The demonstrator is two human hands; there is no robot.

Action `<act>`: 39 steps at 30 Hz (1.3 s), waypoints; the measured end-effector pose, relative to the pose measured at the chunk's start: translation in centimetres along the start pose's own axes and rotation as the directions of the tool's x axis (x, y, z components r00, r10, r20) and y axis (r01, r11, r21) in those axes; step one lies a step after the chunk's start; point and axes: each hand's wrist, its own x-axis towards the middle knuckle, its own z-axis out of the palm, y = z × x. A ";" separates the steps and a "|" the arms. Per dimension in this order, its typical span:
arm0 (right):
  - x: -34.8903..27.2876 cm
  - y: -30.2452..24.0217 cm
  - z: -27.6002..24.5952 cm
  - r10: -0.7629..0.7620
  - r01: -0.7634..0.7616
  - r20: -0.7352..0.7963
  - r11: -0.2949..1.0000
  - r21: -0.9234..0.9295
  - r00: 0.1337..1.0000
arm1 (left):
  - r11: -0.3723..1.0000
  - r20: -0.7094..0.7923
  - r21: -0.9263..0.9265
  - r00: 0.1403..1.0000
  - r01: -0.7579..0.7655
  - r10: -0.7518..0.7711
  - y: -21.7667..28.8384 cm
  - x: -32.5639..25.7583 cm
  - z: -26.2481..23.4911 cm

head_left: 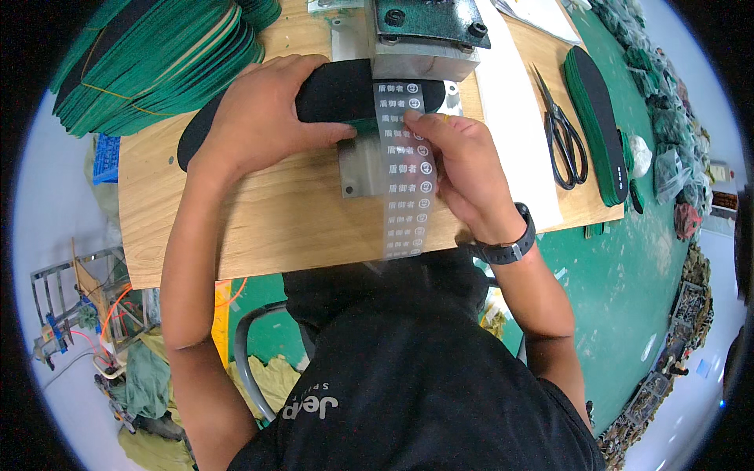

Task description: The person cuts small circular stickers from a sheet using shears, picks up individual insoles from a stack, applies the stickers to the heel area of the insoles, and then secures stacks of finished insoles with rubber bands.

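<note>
A black insole [334,90] with a green edge lies across a metal plate [361,173], its right end under the block of a press [424,61]. My left hand [255,118] grips the insole from above, thumb along the near edge and fingers over the far side. A clear strip of film [404,204] with repeated white prints crosses the insole and runs down to the table's front edge. My right hand [467,161] pinches the right edge of this film between thumb and fingers, just in front of the press; some of its fingertips are hidden.
Bundled green and black insoles [165,71] are heaped at the far left of the wooden table [275,220]. Black-handled scissors [564,141] lie on the right, beside another stack of insoles [594,118] and white paper [514,133]. Bagged goods [671,129] line the floor beyond.
</note>
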 end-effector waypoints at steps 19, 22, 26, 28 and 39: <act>0.3 0.1 0.1 0.024 -0.025 0.008 0.997 0.075 1.000 | 0.998 -0.062 0.042 0.997 -0.052 0.054 -0.4 -0.3 0.8; 0.3 0.0 0.3 0.022 -0.020 -0.026 0.997 0.070 0.999 | 0.996 -0.080 0.036 0.993 -0.085 0.088 -0.4 -0.1 0.8; -0.2 0.0 -0.3 -0.012 0.013 -0.016 0.998 0.060 1.000 | 0.984 -0.203 0.009 0.963 -0.177 0.175 -0.4 -0.2 0.8; -0.1 0.2 -0.5 -0.060 0.060 -0.001 0.998 0.028 0.998 | 0.969 -0.233 -0.020 0.944 -0.245 0.233 -0.4 0.0 0.6; -6.8 0.4 -0.7 -0.020 0.023 0.021 0.979 -0.204 1.000 | 0.962 -0.328 -0.274 0.941 -0.012 -0.082 -1.1 -0.6 0.7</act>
